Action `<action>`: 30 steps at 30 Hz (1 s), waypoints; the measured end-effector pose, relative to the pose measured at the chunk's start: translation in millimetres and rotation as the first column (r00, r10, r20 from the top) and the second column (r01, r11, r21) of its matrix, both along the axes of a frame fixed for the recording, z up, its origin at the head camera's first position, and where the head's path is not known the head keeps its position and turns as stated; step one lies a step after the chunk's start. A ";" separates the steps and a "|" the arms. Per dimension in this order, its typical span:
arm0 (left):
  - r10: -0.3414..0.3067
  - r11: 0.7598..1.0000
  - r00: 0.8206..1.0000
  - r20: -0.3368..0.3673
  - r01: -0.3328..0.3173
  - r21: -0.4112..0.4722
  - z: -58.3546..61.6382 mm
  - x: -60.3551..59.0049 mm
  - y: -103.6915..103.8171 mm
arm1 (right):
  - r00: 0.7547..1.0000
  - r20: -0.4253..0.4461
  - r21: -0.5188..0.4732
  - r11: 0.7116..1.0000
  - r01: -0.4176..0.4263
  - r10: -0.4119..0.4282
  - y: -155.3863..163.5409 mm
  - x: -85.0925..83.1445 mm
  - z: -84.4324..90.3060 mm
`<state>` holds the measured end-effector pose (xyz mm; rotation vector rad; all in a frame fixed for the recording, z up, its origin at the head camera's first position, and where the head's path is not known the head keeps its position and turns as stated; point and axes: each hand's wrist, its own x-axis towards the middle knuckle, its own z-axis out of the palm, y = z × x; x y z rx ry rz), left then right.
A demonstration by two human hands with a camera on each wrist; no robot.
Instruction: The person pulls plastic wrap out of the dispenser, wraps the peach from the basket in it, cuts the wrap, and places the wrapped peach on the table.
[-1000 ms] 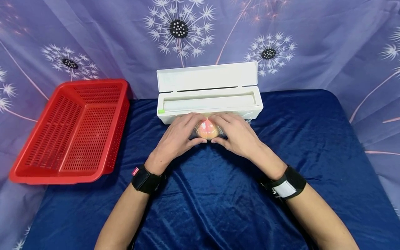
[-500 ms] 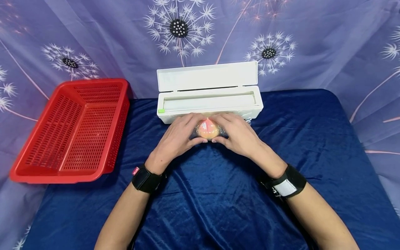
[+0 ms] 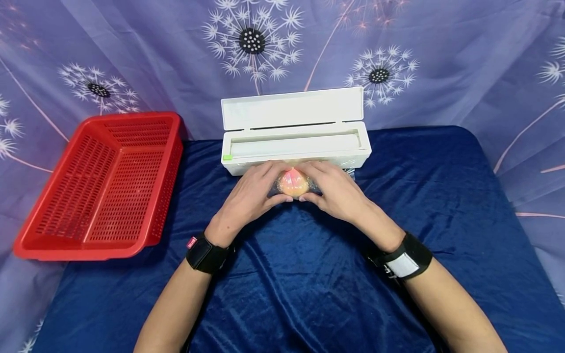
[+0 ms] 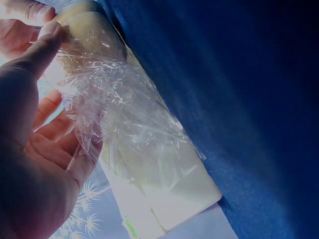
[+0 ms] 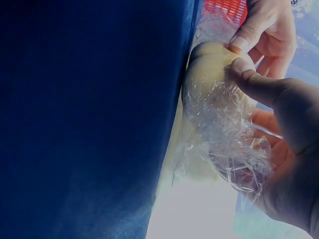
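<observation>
A pink-and-yellow peach with a cleft sits in clear cling film, just in front of a white cling film box. My left hand holds its left side and my right hand its right. Both thumbs press its near side, their tips close together, as the right wrist view shows. The other fingers reach round the far side, partly hidden. Crumpled film bunches out at both ends of the peach, between the fingers and palms.
The box lid stands raised at the back, with a film roll inside. A red perforated basket stands on the left. Dark blue cloth covers the table, and a purple dandelion-print curtain hangs behind it.
</observation>
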<state>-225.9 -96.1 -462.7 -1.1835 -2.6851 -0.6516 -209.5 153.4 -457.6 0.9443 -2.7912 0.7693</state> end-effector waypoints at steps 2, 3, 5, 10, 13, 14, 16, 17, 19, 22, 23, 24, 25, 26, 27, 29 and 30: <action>0.004 1.000 1.000 0.006 -0.003 -0.002 -0.4 0.3 0.1 | 1.000 0.002 0.003 1.000 0.003 -0.003 -0.1 -0.1 -0.2; 0.005 1.000 1.000 0.007 -0.005 -0.003 -0.5 0.3 0.1 | 1.000 0.004 0.004 1.000 0.004 -0.004 -0.2 -0.1 -0.3; 0.007 1.000 1.000 0.010 -0.007 -0.004 -0.8 0.4 0.2 | 1.000 0.008 0.004 1.000 0.006 -0.006 -0.1 0.0 -0.2; 0.006 1.000 1.000 0.012 -0.006 0.000 -1.0 0.0 0.2 | 1.000 0.014 0.004 1.000 0.001 -0.002 0.1 -0.3 -0.6; 0.004 1.000 1.000 0.019 -0.004 0.004 -1.3 -0.1 0.3 | 1.000 0.019 0.003 1.000 -0.001 0.001 0.0 -0.2 -1.1; 0.005 1.000 1.000 0.023 -0.005 0.004 -1.7 -0.2 0.3 | 1.000 0.021 0.004 1.000 -0.001 0.001 -0.1 -0.2 -1.3; 0.008 1.000 1.000 0.029 -0.008 -0.002 -2.3 0.0 0.2 | 1.000 0.025 0.008 1.000 0.000 0.000 -0.2 -0.1 -1.6; 0.010 1.000 0.999 0.032 -0.010 -0.004 -2.6 0.0 0.1 | 1.000 0.027 0.010 1.000 0.000 0.000 -0.2 0.0 -1.7; 0.013 1.000 0.999 0.036 -0.013 -0.007 -3.1 0.0 0.0 | 1.000 0.031 0.013 1.000 0.000 -0.001 -0.3 0.1 -1.7; 0.010 1.000 0.999 0.039 -0.010 -0.001 -2.8 0.1 0.1 | 0.999 0.038 0.015 1.000 0.001 -0.002 -0.4 0.1 -1.7; 0.007 1.000 0.999 0.038 -0.008 0.004 -2.8 -0.2 0.2 | 0.999 0.041 0.014 1.000 0.002 -0.002 -0.3 0.1 -1.6; 0.006 1.000 0.999 0.038 -0.006 0.006 -2.6 -0.2 0.2 | 0.999 0.044 0.014 1.000 0.003 -0.003 -0.4 0.0 -1.4; 0.005 1.000 0.999 0.038 -0.005 0.006 -2.6 -0.2 0.1 | 0.999 0.046 0.014 1.000 0.003 -0.004 -0.4 0.1 -1.5; 0.005 1.000 0.999 0.039 -0.005 0.006 -2.7 -0.3 0.0 | 0.999 0.048 0.014 1.000 0.004 -0.004 -0.4 0.2 -1.5; 0.005 1.000 0.999 0.039 -0.005 0.006 -2.8 -0.4 0.0 | 0.999 0.049 0.014 1.000 0.004 -0.005 -0.5 0.2 -1.6; 0.004 1.000 0.999 0.042 -0.005 0.007 -3.0 -0.4 -0.3 | 0.999 0.052 0.016 1.000 0.005 -0.005 -0.7 0.2 -1.8; 0.005 1.000 0.999 0.043 -0.005 0.006 -2.9 -0.1 -0.5 | 0.999 0.052 0.016 1.000 0.004 -0.005 -0.7 0.2 -1.8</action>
